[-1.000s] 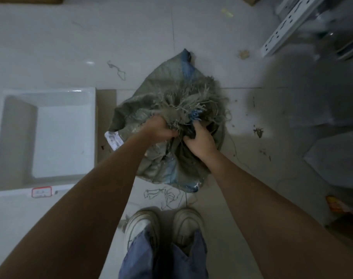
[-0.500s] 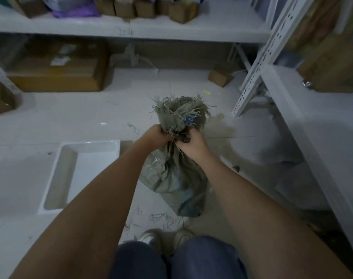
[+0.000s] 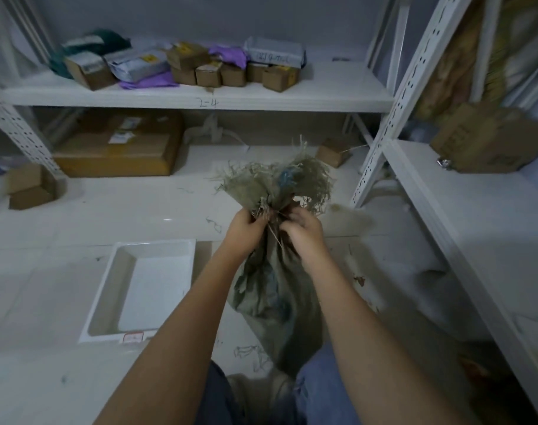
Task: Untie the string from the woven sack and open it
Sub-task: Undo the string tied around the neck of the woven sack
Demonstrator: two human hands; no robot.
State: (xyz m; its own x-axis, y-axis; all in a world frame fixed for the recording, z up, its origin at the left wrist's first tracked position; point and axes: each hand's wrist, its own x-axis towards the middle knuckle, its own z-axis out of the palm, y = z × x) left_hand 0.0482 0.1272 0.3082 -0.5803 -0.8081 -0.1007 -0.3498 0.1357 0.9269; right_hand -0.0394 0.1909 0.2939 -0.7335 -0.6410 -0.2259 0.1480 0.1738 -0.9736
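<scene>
White floor below; left hand and right hand, arms extended, each gripped the sack at its tied neck.

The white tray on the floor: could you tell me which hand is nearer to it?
Left. The left hand grips the sack's neck on the side toward the white tray; the right hand is on the far side.

Woven sack: grey-green, crumpled, upright, neck bunched tight, frayed mouth fanned above. Stands just right of the white tray. String: thin pale strand at the neck; knot indistinct.
</scene>
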